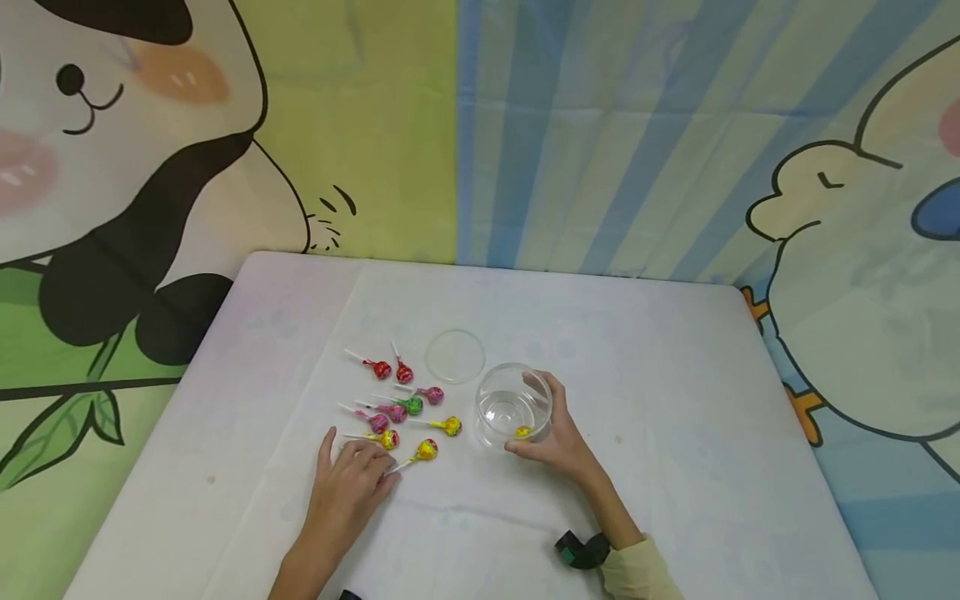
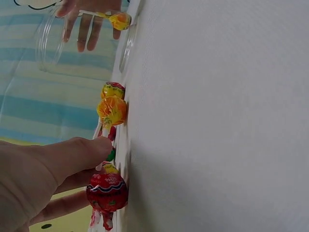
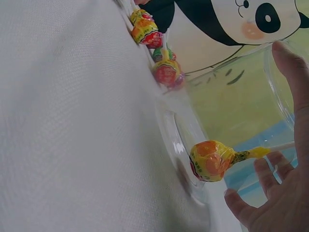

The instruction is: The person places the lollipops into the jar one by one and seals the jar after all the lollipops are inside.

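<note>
My left hand (image 1: 348, 479) rests low over the table and pinches the thin stick of a yellow lollipop (image 1: 426, 450) between thumb and fingers. Its wrapped head points away from the hand. A red lollipop (image 2: 107, 192) lies beneath this hand, hidden from the head view. My right hand (image 1: 558, 442) grips a clear round jar (image 1: 491, 387) from its right side, thumb in front and fingers behind. The jar stands upright, its mouth uncovered. Inside, one yellow-orange lollipop (image 3: 211, 161) sits head down with its stick leaning toward the right hand.
Several wrapped lollipops (image 1: 411, 406), red, pink, green and yellow, lie loosely grouped left of the jar. Behind them is a flat clear round lid (image 1: 455, 357). A white cloth covers the table (image 1: 675, 375); a cartoon-printed curtain (image 1: 600, 150) hangs at its back edge.
</note>
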The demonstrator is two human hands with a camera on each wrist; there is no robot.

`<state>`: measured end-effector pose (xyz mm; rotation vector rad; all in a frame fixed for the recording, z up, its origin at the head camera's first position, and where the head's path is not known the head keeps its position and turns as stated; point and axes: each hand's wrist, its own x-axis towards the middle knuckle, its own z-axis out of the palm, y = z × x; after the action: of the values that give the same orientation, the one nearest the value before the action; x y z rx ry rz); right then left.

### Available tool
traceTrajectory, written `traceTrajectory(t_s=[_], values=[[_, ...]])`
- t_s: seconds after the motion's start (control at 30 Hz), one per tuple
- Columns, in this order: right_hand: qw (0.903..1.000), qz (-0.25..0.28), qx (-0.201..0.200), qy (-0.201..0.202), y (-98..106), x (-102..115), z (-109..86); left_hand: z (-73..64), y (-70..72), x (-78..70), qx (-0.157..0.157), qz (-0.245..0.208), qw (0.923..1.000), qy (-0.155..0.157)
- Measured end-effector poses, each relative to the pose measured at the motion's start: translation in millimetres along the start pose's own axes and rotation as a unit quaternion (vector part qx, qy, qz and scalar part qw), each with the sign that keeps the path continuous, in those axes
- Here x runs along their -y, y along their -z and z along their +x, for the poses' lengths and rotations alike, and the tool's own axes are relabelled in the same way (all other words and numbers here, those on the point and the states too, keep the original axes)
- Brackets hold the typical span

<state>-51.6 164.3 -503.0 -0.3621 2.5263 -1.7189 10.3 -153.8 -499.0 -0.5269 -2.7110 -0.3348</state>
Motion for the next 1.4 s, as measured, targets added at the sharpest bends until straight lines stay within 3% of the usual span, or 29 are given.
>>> traceTrajectory(t_s=[0.13,0.27,0.47,0.57,0.8,1.07,1.17,1.23,1.37,1.4], values=[[1.0,0.006,0.001,-0.002,0,0,0.6,0.2,-0.8,0.5,-0.018,-0.015,0.9997,0.012],[0.9999,0.015,0.002,0.002,1,0,1.0,1.6,-2.5,0.6,-0.053,-0.039,0.9978,0.002],[1.0,-0.002,0.001,0.007,4,1,2.2,8.0,-4.6,-4.2,-0.108,-0.135,0.9847,-0.019],[0.9999,-0.006,-0.003,0.01,5,1,2.7,10.0,-4.4,-6.0,-0.113,-0.171,0.9787,-0.014],[0.9999,0.004,0.004,0.009,4,2,1.6,7.7,-6.3,-1.8,-0.12,-0.178,0.9767,0.004],[0.9999,0.004,0.012,-0.002,5,38,-2.1,6.1,-5.3,-1.0,-0.127,-0.22,0.9665,0.039],[0.9999,0.004,0.01,-0.005,3,25,-0.5,10.9,2.4,-2.7,-0.114,-0.269,0.9535,0.073],[1.0,0.003,0.007,-0.004,2,14,0.6,13.9,9.3,-3.6,-0.098,-0.318,0.9374,0.103],[1.0,0.001,0.003,0.002,0,1,1.9,18.1,20.4,-5.1,-0.067,-0.416,0.8927,0.16],[1.0,0.001,0.003,0.004,0,0,1.8,19.0,22.4,-5.6,-0.059,-0.442,0.8783,0.174]])
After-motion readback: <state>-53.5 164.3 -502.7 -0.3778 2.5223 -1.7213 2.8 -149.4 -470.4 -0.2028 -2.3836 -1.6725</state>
